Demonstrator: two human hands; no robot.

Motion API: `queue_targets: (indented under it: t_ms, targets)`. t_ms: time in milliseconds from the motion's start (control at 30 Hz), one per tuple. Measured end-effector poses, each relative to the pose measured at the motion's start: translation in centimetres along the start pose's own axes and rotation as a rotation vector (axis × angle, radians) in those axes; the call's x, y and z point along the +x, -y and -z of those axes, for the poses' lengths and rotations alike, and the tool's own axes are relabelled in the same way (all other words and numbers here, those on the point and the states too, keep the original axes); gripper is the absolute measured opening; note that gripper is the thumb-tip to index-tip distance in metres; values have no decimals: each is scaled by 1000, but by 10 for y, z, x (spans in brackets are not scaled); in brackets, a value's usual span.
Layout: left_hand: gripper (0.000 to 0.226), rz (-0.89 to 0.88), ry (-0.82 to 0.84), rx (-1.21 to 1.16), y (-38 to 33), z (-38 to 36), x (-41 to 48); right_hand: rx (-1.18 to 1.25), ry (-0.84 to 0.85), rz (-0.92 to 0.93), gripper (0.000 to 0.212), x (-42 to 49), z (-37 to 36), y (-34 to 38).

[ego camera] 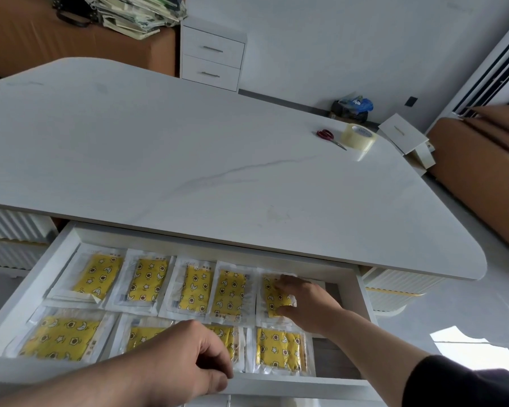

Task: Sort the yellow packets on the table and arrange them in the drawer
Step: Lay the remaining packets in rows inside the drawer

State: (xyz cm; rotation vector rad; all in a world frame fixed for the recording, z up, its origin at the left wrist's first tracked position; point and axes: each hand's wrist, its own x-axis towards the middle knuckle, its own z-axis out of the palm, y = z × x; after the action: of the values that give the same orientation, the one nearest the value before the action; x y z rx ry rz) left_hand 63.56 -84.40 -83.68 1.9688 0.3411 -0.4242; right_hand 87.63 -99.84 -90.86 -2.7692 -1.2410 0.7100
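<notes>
The drawer is pulled out under the table. It is nearly full of yellow packets. They lie flat in two rows, a far row and a near row. Each packet has its long side running from 6 to 12 o'clock.

The left hand is at 6 o'clock, over the near row. Its fingers curl in close together at the front edge of the drawer. It covers part of two packets. I cannot tell if it is pinching one.

The right hand is further in, toward 1 o'clock. It lies spread out on the last packet of the far row. The fingers press the top and the thumb is at the bottom edge. It seems to be pushing this packet straight.

This packet is right under the right hand, so that hand is nearer. A bare strip of drawer floor shows at 3 o'clock from it.

No yellow packets are on the table now. Only scissors and tape sit there, far off at 1 o'clock. So I think the job is almost done.
</notes>
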Motion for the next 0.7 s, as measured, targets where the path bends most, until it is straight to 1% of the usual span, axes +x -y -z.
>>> queue_targets:
  t_ms: [167,233,433,567,700]
  targets:
    - [10,2,1,-8,0,0,0,177,-101,-97,54,2,-4,-1]
    - [11,3,1,-14,1,0,0,191,-95,-97,55,2,-4,-1]
    - [12,8,9,-24,0,0,0,97,-20,-70,65,2,-5,-1]
    - [11,13,13,-16,0,0,1,21,-13,-63,64,2,-5,-1]
    - [11,11,14,-18,1,0,1,6,-13,-48,62,2,-6,-2]
